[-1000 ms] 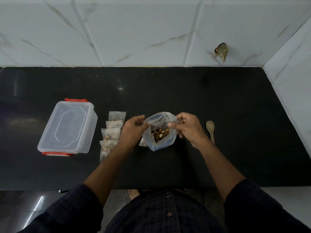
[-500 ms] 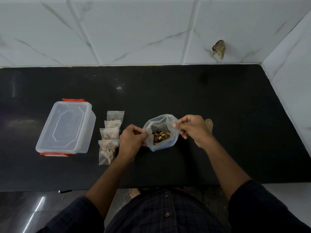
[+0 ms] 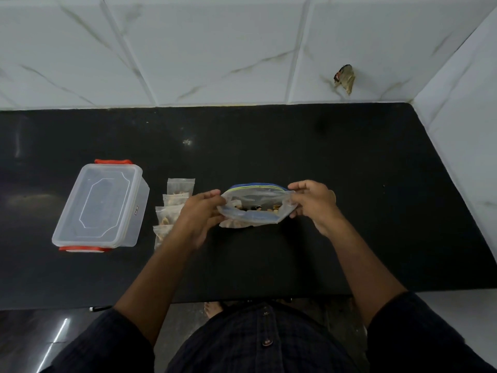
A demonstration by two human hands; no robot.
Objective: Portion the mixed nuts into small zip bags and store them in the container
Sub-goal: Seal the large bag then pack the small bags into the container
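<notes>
A large clear zip bag (image 3: pixel 254 196) with a blue and yellow-green seal strip hangs just above the black counter (image 3: pixel 349 170), its mouth stretched wide and flat. A few mixed nuts (image 3: pixel 258 208) show inside. My left hand (image 3: pixel 200 215) pinches the bag's left end and my right hand (image 3: pixel 313 201) pinches its right end. Several small filled zip bags (image 3: pixel 174 200) lie in a column left of my left hand, partly hidden by my wrist. The clear container (image 3: pixel 103 208) with red clips stands lidded at the far left.
A white tiled wall runs along the back and the right side. A crumpled scrap (image 3: pixel 345 78) sticks to the back wall. The counter's front edge is near my body, with a dark floor below.
Both hands have pulled apart, stretching the round open bag mouth into a long narrow slit. The wooden spoon seen beside my right hand earlier is hidden now.
</notes>
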